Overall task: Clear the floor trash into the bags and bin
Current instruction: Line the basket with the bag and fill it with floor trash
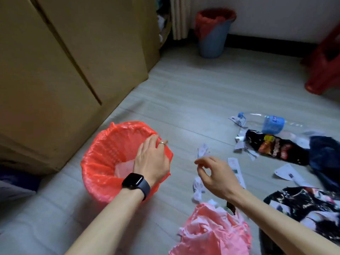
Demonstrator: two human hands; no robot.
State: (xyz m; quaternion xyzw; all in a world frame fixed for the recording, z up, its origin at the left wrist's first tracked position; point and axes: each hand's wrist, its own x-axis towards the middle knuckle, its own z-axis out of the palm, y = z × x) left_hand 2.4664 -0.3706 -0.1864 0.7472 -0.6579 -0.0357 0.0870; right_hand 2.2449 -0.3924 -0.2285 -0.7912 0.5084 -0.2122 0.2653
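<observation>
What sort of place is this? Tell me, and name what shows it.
Probably a room in a home, perhaps a bedroom or storage corner. Grey plank floor, big cardboard boxes along one side, and small household bins: a red-lined basket and a blue bin by the wall.

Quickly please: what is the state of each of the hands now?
Left hand: grips the rim of the red-lined bin.
Right hand: loosely curled, holds nothing, above the paper scraps.
</observation>
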